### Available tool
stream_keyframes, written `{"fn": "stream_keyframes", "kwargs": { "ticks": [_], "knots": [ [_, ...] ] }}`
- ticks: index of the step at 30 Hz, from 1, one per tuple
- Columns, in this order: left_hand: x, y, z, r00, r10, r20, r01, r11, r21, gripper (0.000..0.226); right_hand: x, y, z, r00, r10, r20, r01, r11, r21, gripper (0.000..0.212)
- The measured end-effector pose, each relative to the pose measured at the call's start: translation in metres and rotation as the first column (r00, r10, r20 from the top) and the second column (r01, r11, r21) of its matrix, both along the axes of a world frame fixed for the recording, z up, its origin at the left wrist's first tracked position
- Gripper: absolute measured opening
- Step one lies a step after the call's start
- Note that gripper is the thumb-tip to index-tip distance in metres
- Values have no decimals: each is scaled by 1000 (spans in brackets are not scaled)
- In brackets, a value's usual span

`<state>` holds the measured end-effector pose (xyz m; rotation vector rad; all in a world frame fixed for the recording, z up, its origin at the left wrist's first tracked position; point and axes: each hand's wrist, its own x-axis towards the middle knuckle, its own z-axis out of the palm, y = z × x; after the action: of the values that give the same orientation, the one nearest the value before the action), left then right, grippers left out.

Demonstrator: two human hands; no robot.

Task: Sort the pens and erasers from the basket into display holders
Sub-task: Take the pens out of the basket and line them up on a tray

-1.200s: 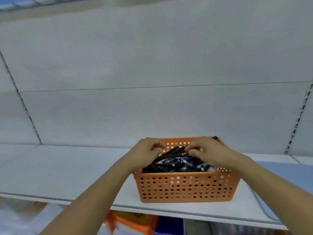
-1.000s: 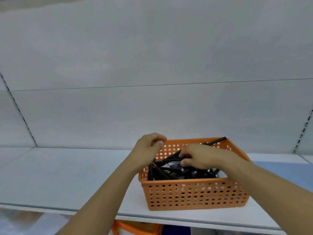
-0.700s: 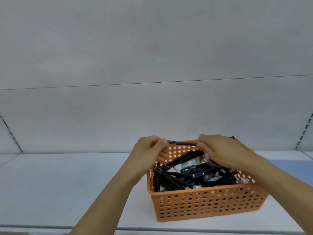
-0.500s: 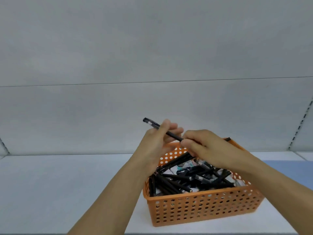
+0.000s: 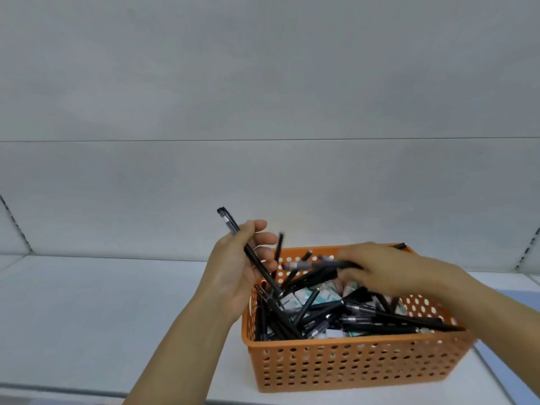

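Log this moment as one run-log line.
left hand: grips black pen | right hand: pinches blurred pen | basket: on shelf

orange perforated plastic basket (image 5: 350,366), round-hole grid | slim black plastic pens (image 5: 380,323) | small white-and-teal packets (image 5: 321,293) | pale grey shelf (image 5: 87,302)

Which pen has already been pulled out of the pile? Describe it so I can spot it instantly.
Start at the orange basket on the white shelf. At its left edge, the left hand grips one black pen, tilted, cap up, standing clear above the heap.
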<state>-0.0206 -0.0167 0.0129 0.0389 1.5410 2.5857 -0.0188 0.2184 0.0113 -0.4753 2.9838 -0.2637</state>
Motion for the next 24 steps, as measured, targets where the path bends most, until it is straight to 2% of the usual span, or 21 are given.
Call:
{"fn": "stream_keyframes", "kwargs": {
  "ticks": [2, 4, 6, 10, 12, 14, 17, 19, 21, 23, 24],
  "knots": [
    [-1, 3, -1, 1000, -13, 4, 13, 1000, 15, 24, 1, 8, 9, 999, -44, -10, 39, 960, -279, 19],
    [-2, 10, 0, 998, -55, 16, 54, 998, 23, 26, 4, 11, 19, 999, -40, 8, 38, 853, -521, 21],
    [-1, 21, 2, 992, -123, 4, 123, 992, -16, 28, 9, 7, 27, 997, 7, 83, 51, 728, -684, 22],
    [6, 48, 6, 926, -368, -78, 356, 925, -134, 39, 13, -12, 33, 962, 155, 225, 102, 560, -822, 28],
    [10, 57, 8, 915, -393, -97, 382, 918, -109, 37, 12, -21, 32, 934, 227, 275, 124, 515, -848, 30],
    [8, 59, 10, 943, -300, -141, 289, 953, -94, 36, 11, -24, 29, 923, 256, 287, 118, 523, -844, 30],
    [3, 49, 13, 974, -152, -169, 160, 987, 35, 34, 12, -23, 23, 915, 261, 306, 89, 611, -787, 29],
    [5, 45, 15, 973, -171, -155, 182, 981, 62, 31, 12, -27, 23, 881, 280, 381, 138, 619, -773, 28],
    [8, 44, 15, 973, -179, -147, 183, 983, 11, 31, 11, -32, 28, 855, 315, 411, 145, 616, -774, 29],
    [7, 37, 16, 987, -43, -155, 52, 997, 56, 28, 6, -33, 31, 907, 257, 333, 75, 681, -728, 39],
    [6, 30, 17, 989, 43, -141, -26, 993, 119, 27, 2, -31, 32, 956, 183, 230, 14, 752, -659, 41]
  ]
}}
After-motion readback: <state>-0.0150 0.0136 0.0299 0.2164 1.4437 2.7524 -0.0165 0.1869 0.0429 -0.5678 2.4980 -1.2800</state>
